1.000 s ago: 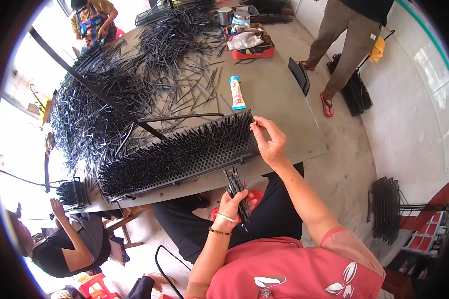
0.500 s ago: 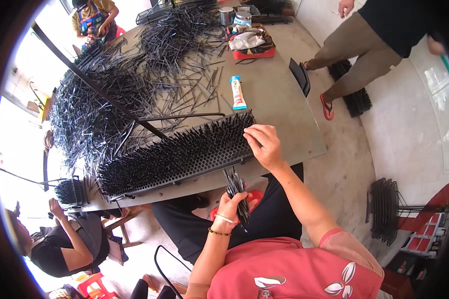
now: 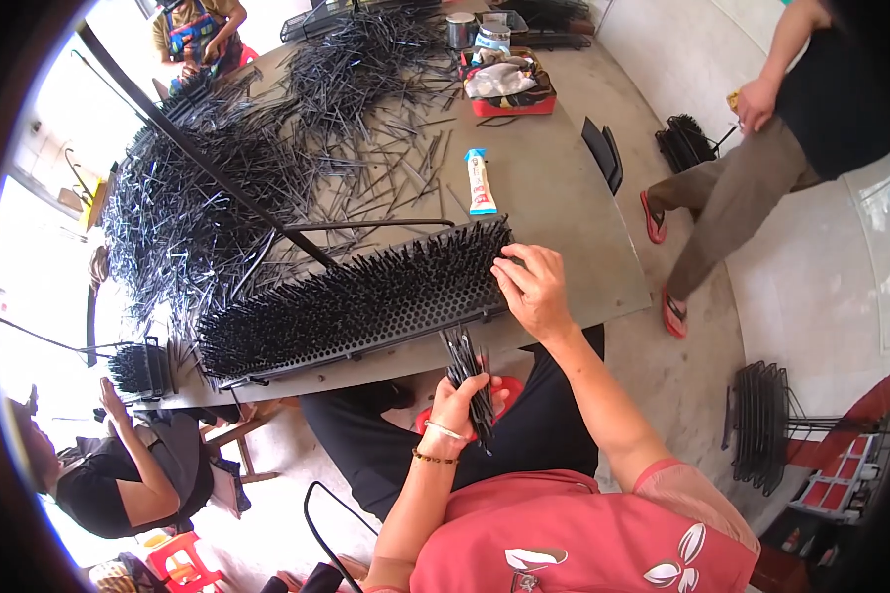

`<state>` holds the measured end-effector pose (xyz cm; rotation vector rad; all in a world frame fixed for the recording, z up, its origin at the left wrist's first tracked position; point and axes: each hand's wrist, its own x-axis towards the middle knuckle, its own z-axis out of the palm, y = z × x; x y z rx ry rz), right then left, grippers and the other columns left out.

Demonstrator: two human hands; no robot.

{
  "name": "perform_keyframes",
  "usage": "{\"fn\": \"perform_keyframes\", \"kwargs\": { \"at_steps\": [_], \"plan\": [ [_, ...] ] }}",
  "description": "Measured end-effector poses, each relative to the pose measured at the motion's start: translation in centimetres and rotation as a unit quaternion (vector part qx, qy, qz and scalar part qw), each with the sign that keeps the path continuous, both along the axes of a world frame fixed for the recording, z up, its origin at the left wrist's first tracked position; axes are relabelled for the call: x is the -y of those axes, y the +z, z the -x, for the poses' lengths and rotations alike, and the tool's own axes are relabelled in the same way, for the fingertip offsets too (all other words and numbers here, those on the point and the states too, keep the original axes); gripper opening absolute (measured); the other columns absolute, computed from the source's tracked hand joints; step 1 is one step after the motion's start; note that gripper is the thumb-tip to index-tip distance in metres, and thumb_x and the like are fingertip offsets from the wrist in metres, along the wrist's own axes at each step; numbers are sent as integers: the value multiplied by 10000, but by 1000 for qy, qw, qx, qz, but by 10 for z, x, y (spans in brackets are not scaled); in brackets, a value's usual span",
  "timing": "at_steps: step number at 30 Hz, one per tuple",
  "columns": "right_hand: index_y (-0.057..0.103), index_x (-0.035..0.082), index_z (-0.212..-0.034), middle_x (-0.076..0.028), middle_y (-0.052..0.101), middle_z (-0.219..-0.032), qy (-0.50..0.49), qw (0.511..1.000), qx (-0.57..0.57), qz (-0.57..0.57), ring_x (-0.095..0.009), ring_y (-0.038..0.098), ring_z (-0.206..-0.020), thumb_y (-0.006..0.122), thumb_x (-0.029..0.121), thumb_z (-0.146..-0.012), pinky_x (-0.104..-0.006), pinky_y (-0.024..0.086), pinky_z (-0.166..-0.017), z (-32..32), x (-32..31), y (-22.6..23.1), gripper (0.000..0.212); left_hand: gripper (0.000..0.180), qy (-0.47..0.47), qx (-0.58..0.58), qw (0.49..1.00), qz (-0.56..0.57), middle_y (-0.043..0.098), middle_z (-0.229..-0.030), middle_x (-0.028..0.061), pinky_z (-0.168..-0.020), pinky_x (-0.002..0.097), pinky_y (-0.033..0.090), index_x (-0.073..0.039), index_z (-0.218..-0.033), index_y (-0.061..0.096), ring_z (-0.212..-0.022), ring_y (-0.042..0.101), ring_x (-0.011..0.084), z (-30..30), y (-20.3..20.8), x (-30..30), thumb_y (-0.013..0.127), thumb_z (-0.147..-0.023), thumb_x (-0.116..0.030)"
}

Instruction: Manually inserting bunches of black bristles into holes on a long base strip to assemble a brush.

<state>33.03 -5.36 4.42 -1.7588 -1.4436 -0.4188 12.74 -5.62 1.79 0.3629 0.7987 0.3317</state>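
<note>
A bundle of thin black plastic strips (image 3: 472,400) is wrapped in the fingers of my left hand (image 3: 457,407), in front of the table's near edge. My right hand (image 3: 532,287) is at the right end of a long black perforated rack (image 3: 396,331), its thumb and fingers pinched together. Whatever it pinches is too small or hidden to make out. Dense rows of upright black strips (image 3: 336,306) fill most of the rack's holes. Bare holes show along its near side and toward the right. A black metal bar (image 3: 208,183) slants up from behind the rack.
Behind the rack lies a large heap of loose black strips (image 3: 198,217). A wrapped snack bar (image 3: 481,183), a red tray (image 3: 512,103) and cans (image 3: 460,32) are on the table (image 3: 564,227). Co-workers sit at left and far left; another person (image 3: 761,168) is on foot at right.
My right hand has shifted slightly right and stays pinched at the rack's end. The person at right has stepped nearer. My left hand keeps its bundle.
</note>
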Motion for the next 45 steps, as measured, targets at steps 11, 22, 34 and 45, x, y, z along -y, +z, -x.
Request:
{"fn": "perform_keyframes", "kwargs": {
  "at_steps": [11, 22, 34, 45],
  "plan": [
    [669, 35, -822, -53, 625, -917, 16, 999, -50, 12, -225, 580, -876, 697, 72, -731, -341, 426, -781, 0, -5, 8, 102, 218, -6, 31, 1000, 1, 663, -875, 115, -579, 316, 554, -83, -1076, 561, -742, 680, 260, 0, 0, 2, 603, -865, -46],
    [681, -9, -904, -103, 636, -882, 163, 898, -340, 227, -184, 625, -764, 720, 94, -778, -296, 496, -669, 22, 41, 13, 168, 168, 25, 47, 999, 13, 651, -879, 115, -726, 341, 585, -13, -1028, 584, -760, 666, 229, -2, 15, -3, 589, -861, -5],
    [658, -31, -920, -20, 662, -817, 68, 821, -566, 37, -70, 586, -727, 656, 100, -860, -218, 482, -670, -11, 39, 13, 144, 258, 0, -38, 999, -39, 605, -922, 88, -660, 341, 565, -1, -1113, 540, -803, 629, 210, -9, 9, 2, 554, -856, -4],
    [671, 1, -915, -22, 658, -791, 65, 937, -339, -58, -79, 567, -708, 694, 68, -814, -228, 469, -669, -51, -3, 4, 124, 337, -77, 32, 995, -51, 587, -886, 71, -511, 243, 422, -2, -1186, 509, -658, 527, 129, -13, 7, 9, 544, -851, -11]
  ]
}}
